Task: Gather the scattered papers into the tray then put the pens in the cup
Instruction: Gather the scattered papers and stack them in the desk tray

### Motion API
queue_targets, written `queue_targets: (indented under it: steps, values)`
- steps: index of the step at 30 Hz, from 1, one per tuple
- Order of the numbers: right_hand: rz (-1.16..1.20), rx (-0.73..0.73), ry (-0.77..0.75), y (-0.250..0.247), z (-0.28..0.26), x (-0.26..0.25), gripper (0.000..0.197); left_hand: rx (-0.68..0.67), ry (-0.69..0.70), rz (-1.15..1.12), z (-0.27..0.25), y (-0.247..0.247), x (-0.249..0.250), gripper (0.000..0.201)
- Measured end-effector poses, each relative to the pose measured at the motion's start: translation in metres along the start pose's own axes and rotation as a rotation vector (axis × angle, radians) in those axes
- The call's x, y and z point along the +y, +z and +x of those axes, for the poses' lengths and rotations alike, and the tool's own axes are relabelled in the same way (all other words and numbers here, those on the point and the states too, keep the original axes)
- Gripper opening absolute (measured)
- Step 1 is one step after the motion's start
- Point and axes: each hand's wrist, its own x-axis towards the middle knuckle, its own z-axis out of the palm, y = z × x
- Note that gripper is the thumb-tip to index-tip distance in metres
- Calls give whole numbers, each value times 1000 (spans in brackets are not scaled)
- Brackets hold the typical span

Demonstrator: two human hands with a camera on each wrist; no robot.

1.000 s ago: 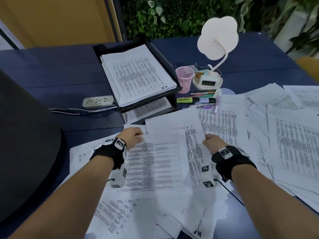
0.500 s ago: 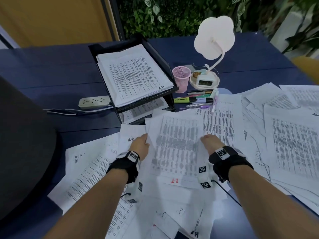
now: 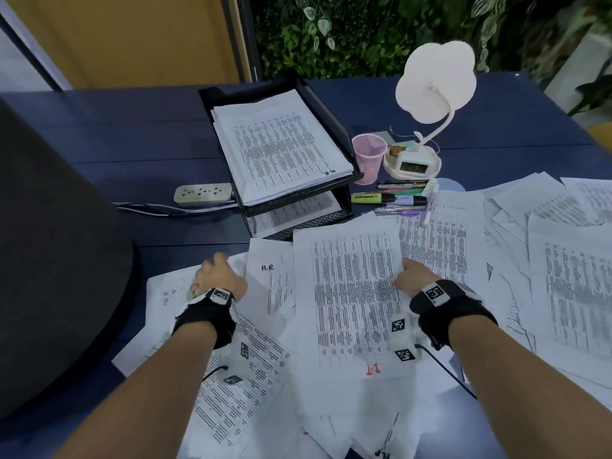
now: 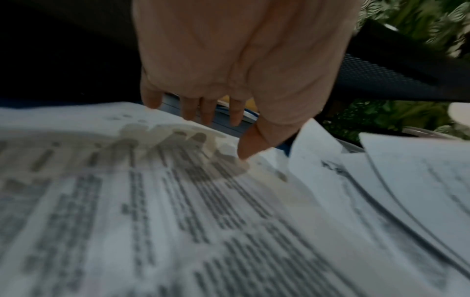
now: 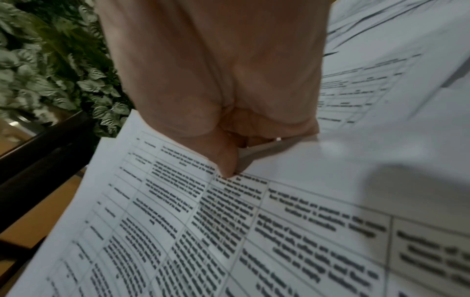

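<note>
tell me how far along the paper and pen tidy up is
Early on. Done: a stack of papers already lies in the black tray. In hand: the right hand pinches the edge of a printed sheet; the left hand reaches onto loose papers nearby, fingers straight. Left: many sheets cover the table, and the pens lie beside the pink cup, which looks empty.

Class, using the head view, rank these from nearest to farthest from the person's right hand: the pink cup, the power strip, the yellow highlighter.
From the right hand:
1. Yellow highlighter, just beyond it.
2. Pink cup, farther back.
3. Power strip, far left.
</note>
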Motion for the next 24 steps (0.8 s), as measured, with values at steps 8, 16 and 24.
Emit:
queue_targets:
  steps: [8, 16, 24]
  values:
    - [29, 56, -103, 26, 2, -25, 45, -236, 15, 224, 15, -14, -44, 87]
    - [-6, 11, -58, 24, 1, -29, 51, -224, 51, 239, 22, -22, -52, 103]
    - [0, 13, -30, 23, 1, -29, 52, -232, 28, 255, 21, -27, -43, 92]
